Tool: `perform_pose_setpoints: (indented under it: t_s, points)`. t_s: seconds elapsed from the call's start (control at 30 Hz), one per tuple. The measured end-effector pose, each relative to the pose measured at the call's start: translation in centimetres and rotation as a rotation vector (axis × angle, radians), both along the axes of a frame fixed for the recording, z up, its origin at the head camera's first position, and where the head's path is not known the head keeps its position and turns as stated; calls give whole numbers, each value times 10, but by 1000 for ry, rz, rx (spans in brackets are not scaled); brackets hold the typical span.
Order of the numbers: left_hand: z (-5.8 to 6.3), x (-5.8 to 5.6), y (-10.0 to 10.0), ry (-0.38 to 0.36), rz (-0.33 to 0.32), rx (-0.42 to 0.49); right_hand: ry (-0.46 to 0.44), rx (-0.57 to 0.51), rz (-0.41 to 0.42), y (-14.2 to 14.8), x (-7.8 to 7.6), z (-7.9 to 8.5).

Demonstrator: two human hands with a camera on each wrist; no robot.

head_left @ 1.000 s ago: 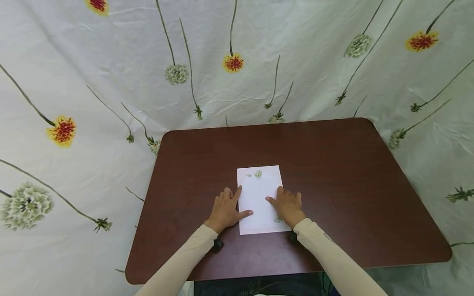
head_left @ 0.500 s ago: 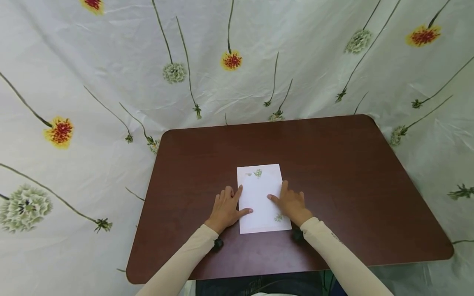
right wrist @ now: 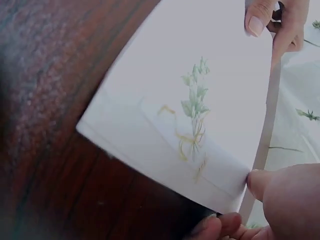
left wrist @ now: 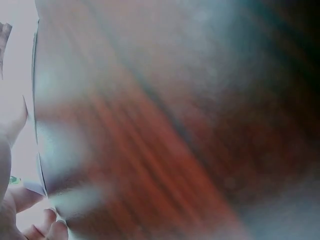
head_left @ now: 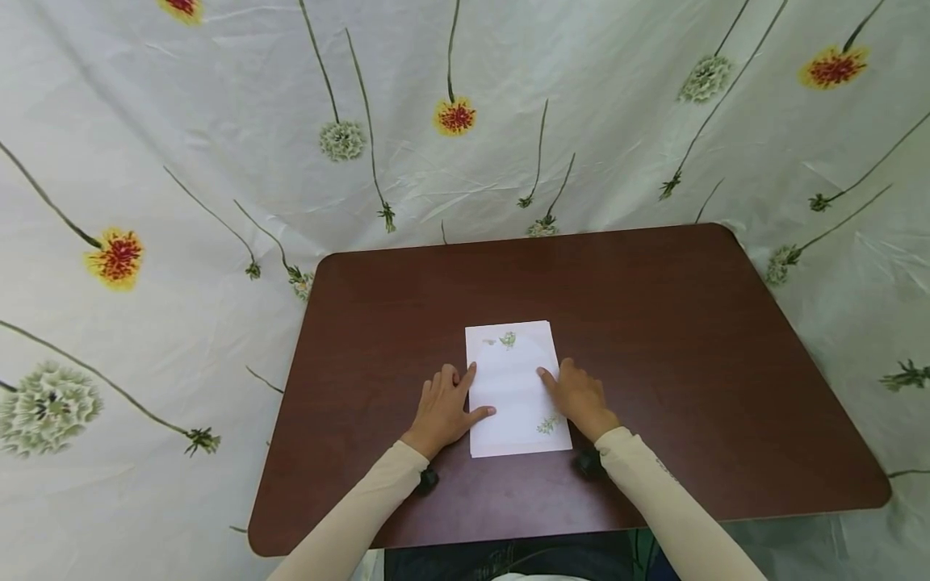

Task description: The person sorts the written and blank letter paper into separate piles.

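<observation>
A white paper [head_left: 512, 395] with printed green sprigs lies near the middle of the brown table, more than one layer showing along its edges. On its left side rests my left hand [head_left: 441, 410], thumb stretched onto the sheet and index finger along the edge. My right hand [head_left: 581, 399] is at the right edge. In the right wrist view, its thumb [right wrist: 260, 184] meets the edge of the paper [right wrist: 150, 130] and its curled fingers [right wrist: 207, 229] sit at the corner, pinching it. The left thumb [right wrist: 256, 26] lies on the paper at the top.
The brown table [head_left: 690, 347] has rounded corners and extends far to the right. Behind it hangs a white sheet [head_left: 407, 64] printed with flowers. Dark wrist devices, such as the right one [head_left: 588, 461], sit under the cuffs. Wood grain fills much of the left wrist view, blurred.
My right hand has slid rightward, its thumb drawing back from the paper's middle to its right edge. The left hand has stayed in place. The paper has hardly moved.
</observation>
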State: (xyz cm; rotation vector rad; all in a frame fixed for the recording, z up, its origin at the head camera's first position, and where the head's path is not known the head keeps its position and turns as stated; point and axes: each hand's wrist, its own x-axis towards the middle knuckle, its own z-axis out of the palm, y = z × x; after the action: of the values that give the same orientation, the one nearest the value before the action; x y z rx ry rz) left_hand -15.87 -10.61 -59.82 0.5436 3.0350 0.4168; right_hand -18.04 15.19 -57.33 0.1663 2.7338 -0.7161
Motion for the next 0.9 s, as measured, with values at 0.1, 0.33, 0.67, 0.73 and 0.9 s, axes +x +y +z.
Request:
perform_pose_setpoints:
  t_s: [0.1,0.33,0.67,0.73,0.9]
  points:
    - [-1,0,0,-10,10,29,3,-45,-3,4,0,0]
    - [-1,-5,1,-74,130,159,84,-187,-3,8,-1,0]
    - [2,-9,1,-106,220,246,190,-340,-17,8,0,0]
    - [3,-10,0,-109,234,259,226,-372,-18,7,0,0]
    - [3,-10,-1,-134,267,305,291,-438,-34,3,-1,0]
